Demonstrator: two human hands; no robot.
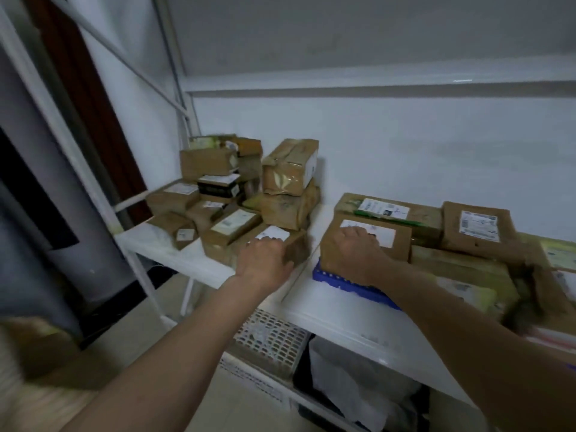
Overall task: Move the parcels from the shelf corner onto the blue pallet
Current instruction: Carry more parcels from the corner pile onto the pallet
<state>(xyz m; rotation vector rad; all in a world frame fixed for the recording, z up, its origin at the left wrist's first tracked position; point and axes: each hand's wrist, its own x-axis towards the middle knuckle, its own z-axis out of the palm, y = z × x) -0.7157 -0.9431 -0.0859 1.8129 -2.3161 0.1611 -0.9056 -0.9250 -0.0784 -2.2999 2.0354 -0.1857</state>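
Several brown cardboard parcels [218, 185] are piled in the corner of the white shelf [174, 251]. My left hand [265, 260] grips a parcel with a white label [282, 240] at the front of that pile. To the right lies the blue pallet [346, 283], carrying several parcels. My right hand [355, 254] rests on top of the nearest one, a brown box [396, 244] with a white label at the pallet's left end. Further parcels [477, 232] sit behind and to the right of it.
The white shelf frame posts [146, 275] stand at left. Below the shelf are a white mesh basket [271, 341] and a white plastic bag [355, 378]. A white wall backs the shelf. A dark curtain hangs at far left.
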